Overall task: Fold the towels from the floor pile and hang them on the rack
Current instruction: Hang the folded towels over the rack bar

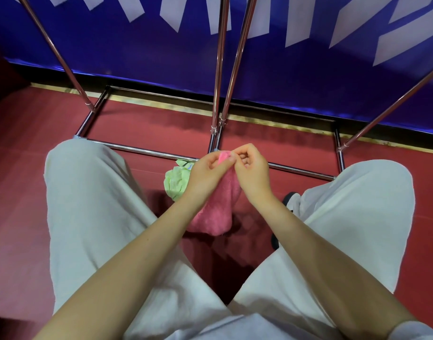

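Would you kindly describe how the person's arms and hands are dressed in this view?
Both forearms are bare to past the elbows, with no watch, rings or gloves visible on the left hand or the right hand. A pale grey sleeve edge shows at the lower right corner.

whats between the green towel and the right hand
In the head view, the left hand and the pink towel it pinches lie between the green towel and right hand.

Both hands [231, 168] together, fingers curled

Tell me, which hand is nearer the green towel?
Left. The left hand pinches the pink towel right beside the green towel; the right hand pinches it on the far side.
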`<state>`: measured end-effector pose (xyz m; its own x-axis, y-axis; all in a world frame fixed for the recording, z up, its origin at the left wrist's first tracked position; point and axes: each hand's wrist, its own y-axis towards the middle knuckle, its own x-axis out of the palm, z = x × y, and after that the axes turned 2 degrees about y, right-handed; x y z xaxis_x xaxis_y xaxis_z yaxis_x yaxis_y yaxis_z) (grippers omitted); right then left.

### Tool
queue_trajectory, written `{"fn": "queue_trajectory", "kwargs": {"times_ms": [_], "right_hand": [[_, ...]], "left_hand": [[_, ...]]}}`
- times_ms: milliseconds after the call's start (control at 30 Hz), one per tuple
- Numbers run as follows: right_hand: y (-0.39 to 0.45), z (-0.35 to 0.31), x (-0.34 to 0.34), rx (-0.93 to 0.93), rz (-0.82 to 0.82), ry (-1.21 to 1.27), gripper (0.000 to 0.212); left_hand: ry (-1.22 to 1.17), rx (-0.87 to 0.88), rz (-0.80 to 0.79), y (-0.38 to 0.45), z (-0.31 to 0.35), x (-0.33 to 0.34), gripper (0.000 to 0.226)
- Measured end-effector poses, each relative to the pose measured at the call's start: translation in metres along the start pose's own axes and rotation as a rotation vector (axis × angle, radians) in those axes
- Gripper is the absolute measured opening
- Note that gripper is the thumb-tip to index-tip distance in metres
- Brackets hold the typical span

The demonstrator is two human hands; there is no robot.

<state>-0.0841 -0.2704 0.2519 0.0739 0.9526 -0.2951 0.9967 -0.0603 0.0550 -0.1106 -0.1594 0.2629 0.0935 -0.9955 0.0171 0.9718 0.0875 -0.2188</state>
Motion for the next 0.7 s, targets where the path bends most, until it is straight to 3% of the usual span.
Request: {"fn": "queue_trajectory", "kwargs": {"times_ms": [133,267,400,467,700], "right_hand": [[0.000,0.001,-0.001,0.036,-0.059,0.065,0.023],[-0.001,0.005,-0.005,0.059,-0.226,0.051,0.023],[-0.004,0.021,-0.012,-0.019,-0.370,-0.294,0.002],[-0.008,0.028,-0.016,-0.098,-0.424,-0.474,0.015],[-0.015,0.034,-0.029,-0.217,-0.346,-0.558,0.019]], "left_hand": [[0.091,0.010,0.116,0.005,-0.007,-0.002,0.014],[0.040,-0.030,0.188,0.014,-0.009,-0.009,0.017],[0.015,-0.043,0.267,0.022,-0.007,-0.024,0.016],[0.019,-0.032,0.273,0.024,-0.007,-0.031,0.017],[0.149,0.056,0.239,0.020,-0.007,-0.041,0.016]]}}
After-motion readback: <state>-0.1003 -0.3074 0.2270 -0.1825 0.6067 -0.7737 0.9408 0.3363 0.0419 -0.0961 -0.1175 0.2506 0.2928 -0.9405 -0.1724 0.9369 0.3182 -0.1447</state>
